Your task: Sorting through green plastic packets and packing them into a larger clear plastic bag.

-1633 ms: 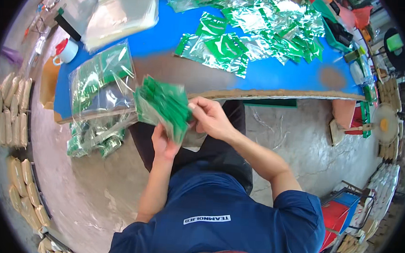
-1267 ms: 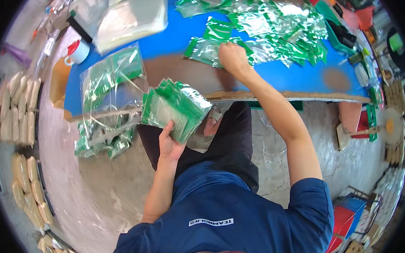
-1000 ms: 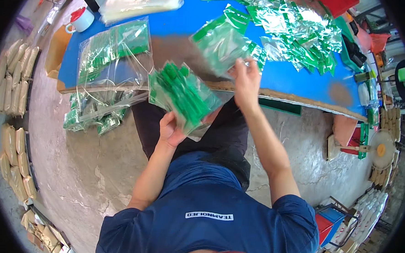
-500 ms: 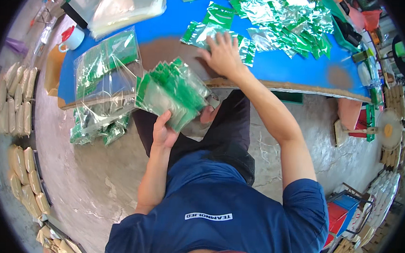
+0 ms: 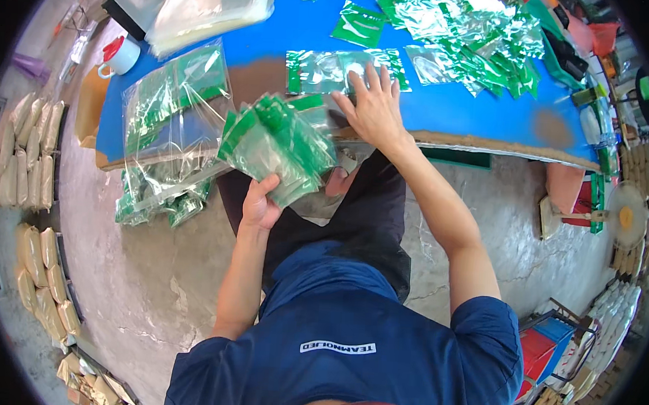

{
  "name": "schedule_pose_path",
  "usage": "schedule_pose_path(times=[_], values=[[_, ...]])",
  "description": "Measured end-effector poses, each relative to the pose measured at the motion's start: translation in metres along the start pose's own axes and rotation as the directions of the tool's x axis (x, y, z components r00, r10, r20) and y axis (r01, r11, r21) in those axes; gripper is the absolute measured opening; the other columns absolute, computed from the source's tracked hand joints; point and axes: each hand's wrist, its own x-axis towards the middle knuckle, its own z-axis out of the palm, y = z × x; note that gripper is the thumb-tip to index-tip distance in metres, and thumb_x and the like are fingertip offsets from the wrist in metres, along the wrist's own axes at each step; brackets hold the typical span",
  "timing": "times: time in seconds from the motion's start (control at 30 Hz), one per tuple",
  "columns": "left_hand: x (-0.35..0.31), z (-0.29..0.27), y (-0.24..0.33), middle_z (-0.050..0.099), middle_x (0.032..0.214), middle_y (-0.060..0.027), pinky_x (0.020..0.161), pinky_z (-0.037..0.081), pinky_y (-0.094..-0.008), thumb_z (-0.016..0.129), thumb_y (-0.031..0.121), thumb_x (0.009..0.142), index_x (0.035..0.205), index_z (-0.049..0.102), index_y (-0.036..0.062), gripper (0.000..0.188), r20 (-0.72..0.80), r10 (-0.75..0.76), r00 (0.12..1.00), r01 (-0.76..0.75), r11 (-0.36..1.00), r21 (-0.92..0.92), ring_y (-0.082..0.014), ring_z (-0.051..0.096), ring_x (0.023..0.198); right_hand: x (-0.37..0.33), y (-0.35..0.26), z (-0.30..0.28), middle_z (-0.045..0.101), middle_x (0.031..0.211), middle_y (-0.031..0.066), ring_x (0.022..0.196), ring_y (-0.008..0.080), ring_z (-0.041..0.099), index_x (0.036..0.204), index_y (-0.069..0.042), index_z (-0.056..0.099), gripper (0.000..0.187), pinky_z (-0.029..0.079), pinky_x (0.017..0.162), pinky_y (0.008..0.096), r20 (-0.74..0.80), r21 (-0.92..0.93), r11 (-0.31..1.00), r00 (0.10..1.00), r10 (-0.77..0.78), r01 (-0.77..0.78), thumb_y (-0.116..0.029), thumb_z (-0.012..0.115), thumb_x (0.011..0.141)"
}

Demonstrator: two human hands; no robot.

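My left hand (image 5: 263,203) grips a fanned stack of green-and-clear plastic packets (image 5: 275,145) by its near end, thumb on top, just off the table's front edge. My right hand (image 5: 377,113) is open above the blue tabletop, palm down and fingers spread. Its fingertips reach over the right part of a flat row of shiny green-and-clear packets (image 5: 320,72); whether they press on it I cannot tell. Beyond the row lies a single green packet (image 5: 359,25). To the left, a large clear bag (image 5: 215,112) with green packets inside hangs partly over the table edge.
A heap of loose packets (image 5: 465,41) covers the far right of the blue table (image 5: 447,110). Clear plastic sheets or bags (image 5: 210,9) are stacked at the far left, near a white mug (image 5: 121,57) with red on top. A fan (image 5: 627,216) stands at right.
My right hand has shifted slightly right and nearer. The packets under it now lie straighter, apart from the green packet beyond. My left hand keeps its hold on the stack.
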Motion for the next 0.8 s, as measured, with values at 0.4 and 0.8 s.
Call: schedule_pose_path(times=[0.4, 0.8], values=[[0.001, 0.008, -0.007, 0.061, 0.132, -0.0117, 0.107, 0.049, -0.0463, 0.075, 0.005, 0.081, 0.141, 0.047, 0.0021, 0.066, 0.042, -0.033, 0.999, 0.034, 0.999, -0.041, -0.0285, 0.060, 0.121, 0.014, 0.006, 0.006, 0.065, 0.122, 0.0231, 0.113, 0.0408, 0.062, 0.113, 0.000, 0.065, 0.038, 0.048, 0.097, 0.0453, 0.132, 0.573, 0.820, 0.985, -0.110, 0.014, -0.032, 0.046, 0.105], [-0.003, 0.010, -0.016, 0.061, 0.132, -0.0113, 0.107, 0.049, -0.0463, 0.075, 0.006, 0.081, 0.142, 0.047, 0.0027, 0.067, 0.021, -0.048, 0.999, 0.050, 0.988, -0.144, -0.0295, 0.060, 0.123, 0.082, 0.044, 0.030, 0.063, 0.127, 0.0240, 0.121, 0.0393, 0.058, 0.124, 0.001, 0.062, 0.055, 0.044, 0.106, 0.0451, -0.041, 0.455, 0.888, 0.997, -0.059, 0.072, -0.047, 0.057, 0.098]])
